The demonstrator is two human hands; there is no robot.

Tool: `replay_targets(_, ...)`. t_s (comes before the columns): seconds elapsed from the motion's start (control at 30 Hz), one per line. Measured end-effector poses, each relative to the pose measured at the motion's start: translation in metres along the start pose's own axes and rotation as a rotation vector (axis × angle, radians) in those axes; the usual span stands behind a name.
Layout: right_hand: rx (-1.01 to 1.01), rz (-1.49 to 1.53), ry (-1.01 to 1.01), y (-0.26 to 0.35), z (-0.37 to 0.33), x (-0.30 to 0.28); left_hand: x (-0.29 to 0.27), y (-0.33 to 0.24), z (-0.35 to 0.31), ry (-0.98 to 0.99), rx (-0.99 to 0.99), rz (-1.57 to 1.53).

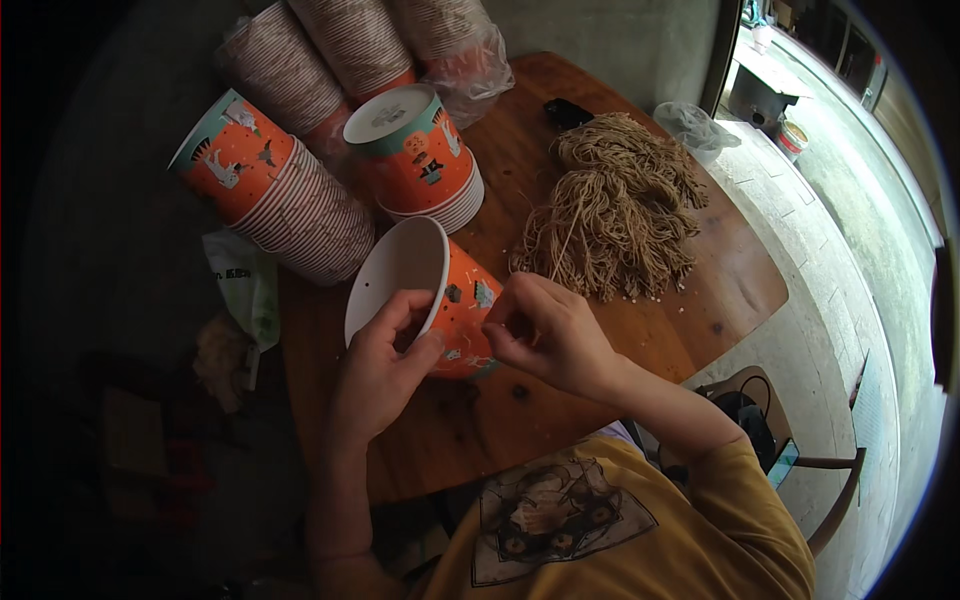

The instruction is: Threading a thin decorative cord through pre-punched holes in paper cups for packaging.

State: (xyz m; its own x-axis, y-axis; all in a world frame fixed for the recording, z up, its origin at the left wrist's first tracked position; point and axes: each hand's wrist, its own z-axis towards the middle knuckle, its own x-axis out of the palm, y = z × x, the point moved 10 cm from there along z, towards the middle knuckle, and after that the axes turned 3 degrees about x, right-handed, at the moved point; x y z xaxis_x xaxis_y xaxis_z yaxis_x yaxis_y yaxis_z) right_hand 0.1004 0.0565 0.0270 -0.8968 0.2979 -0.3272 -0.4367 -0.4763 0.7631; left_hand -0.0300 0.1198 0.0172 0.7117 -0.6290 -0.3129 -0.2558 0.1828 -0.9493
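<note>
An orange paper bucket (pixel 462 310) with a white inside lies tilted on the table, its mouth facing left. My left hand (pixel 387 350) grips its rim, fingers inside and thumb on the outer wall. A small dark hole shows in the white inner wall. Close to the bucket's printed side, my right hand (pixel 540 335) is closed in a pinch; what its fingertips hold is hidden. Just beyond that hand lies a heap of tan cords (pixel 625 205), with a thin strand running down toward the fingers. Small white bits are scattered at the heap's near edge.
A stack of orange buckets (pixel 430 150) stands upside down behind the bucket, and another stack (pixel 270 190) leans at left. Several plastic-wrapped stacks (pixel 355 40) are at the back. A clear plastic bag (pixel 695 130) sits by the wooden table's (pixel 735 270) far right edge. A chair (pixel 840 500) stands right.
</note>
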Motion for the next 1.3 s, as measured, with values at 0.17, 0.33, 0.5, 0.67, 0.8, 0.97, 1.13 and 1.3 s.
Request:
replay_targets(0.17,0.026,-0.022,-0.078,-0.004,-0.001,0.010,0.005,-0.001,-0.003,0.016,0.040,-0.051)
replay_targets(0.33,0.051,-0.048,-0.113,-0.001,0.001,0.010,0.009,-0.006,-0.004,0.032,0.073,0.023)
replay_targets(0.5,0.075,-0.058,-0.106,-0.003,0.000,0.011,0.012,-0.009,-0.005,0.042,0.080,0.024)
replay_targets(0.67,0.124,-0.116,-0.084,-0.005,-0.003,0.004,0.019,-0.009,-0.006,0.067,0.112,0.005)
replay_targets(0.8,0.153,-0.196,-0.039,-0.010,-0.010,-0.004,0.027,0.001,-0.001,0.115,0.079,0.035)
replay_targets(0.97,0.106,-0.279,0.001,-0.008,-0.016,-0.014,0.045,0.012,0.016,0.122,0.058,0.037)
replay_targets(1.13,0.155,-0.241,0.021,-0.021,-0.019,-0.019,0.054,-0.010,0.025,0.067,0.273,0.415)
replay_targets(1.3,0.209,-0.212,0.067,-0.033,-0.019,-0.017,0.054,0.005,0.032,0.131,0.273,0.323)
